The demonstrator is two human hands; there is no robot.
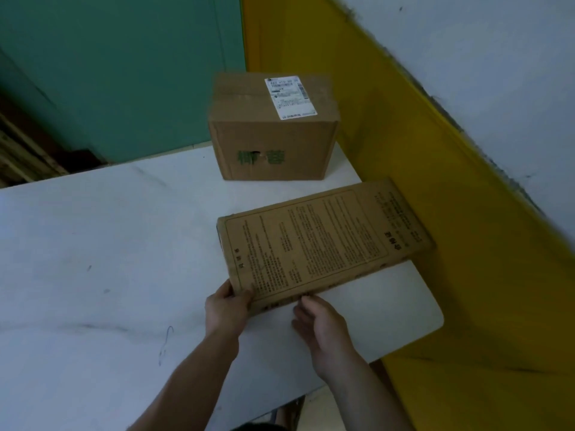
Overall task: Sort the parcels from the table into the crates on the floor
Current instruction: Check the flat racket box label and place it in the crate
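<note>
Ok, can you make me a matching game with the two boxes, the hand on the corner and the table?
Things:
1 flat box
2 tall box
3 left hand
4 table

Match with:
a white all over
b has a white label on top
c grips a box corner
d covered in printed writing

Pairs: 1-d, 2-b, 3-c, 4-a

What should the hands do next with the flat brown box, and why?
Probably lift the flat parcel off the table with both hands. The left hand grips its near corner, thumb on top, and the fingertips of the right hand meet its near edge. No crate is in view.
</note>
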